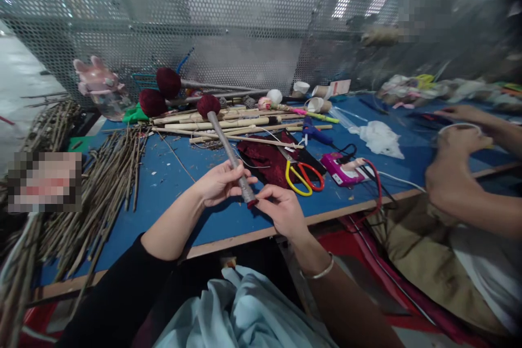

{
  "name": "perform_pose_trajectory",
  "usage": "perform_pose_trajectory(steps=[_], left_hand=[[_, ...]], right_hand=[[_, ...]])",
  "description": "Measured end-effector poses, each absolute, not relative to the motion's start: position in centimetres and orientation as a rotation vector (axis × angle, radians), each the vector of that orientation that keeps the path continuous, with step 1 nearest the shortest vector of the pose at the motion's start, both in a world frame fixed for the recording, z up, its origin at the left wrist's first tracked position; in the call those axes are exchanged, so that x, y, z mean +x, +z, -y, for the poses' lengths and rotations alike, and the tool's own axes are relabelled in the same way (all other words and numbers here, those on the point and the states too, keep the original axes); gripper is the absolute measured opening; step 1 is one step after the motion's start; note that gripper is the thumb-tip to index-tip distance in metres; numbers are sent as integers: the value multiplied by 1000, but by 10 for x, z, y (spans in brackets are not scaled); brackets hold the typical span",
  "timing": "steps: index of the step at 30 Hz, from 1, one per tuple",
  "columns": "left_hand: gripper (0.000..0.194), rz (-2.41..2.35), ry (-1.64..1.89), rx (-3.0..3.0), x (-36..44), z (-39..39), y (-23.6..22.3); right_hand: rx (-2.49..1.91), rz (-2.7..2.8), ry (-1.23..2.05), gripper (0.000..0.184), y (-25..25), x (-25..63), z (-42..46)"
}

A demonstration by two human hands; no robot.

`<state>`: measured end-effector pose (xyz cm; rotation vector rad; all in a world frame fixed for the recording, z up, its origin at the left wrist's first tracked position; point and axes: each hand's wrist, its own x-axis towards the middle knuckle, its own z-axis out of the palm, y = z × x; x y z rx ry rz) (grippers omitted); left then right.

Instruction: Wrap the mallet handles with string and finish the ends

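A grey wrapped stick [223,138] with a dark red yarn ball [208,105] on its far end slants across the middle of the view. My left hand [222,182] is closed around its lower part, thumb on top. At the near end, which has a dark red tip [252,203], the fingers of my right hand [283,211] pinch together; whether they grip the tip or some small piece there cannot be made out. Just beyond my hands lie dark red fabric [261,160] and scissors [304,178] with yellow and orange handles.
Bundled twigs [108,196] cover the table's left side. Behind lie bamboo sticks [228,124], two more red-balled sticks [168,82], a blue glue gun [316,131] and paper cups [319,105]. A magenta power strip [342,169] with cables sits right. A co-worker's hands [460,144] work at far right.
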<state>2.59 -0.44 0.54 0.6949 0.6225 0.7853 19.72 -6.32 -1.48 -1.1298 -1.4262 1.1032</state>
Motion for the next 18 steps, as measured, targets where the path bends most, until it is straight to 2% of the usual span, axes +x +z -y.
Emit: perform_pose_trajectory(steps=[9,12,15,18], left_hand=[[26,-542,829,698,20,3,6],[25,-521,862,679,17,2,6],[26,-513,858,672,17,2,6],[30,-498,863,668,19,4,5]], right_hand=[[-1145,1364,1344,20,-23,201,57],[-1210,1460,1149,27,-12,213,46],[-1293,1516,830,20,5,227,23],[-1321,1765,672,15,19,225,-12]])
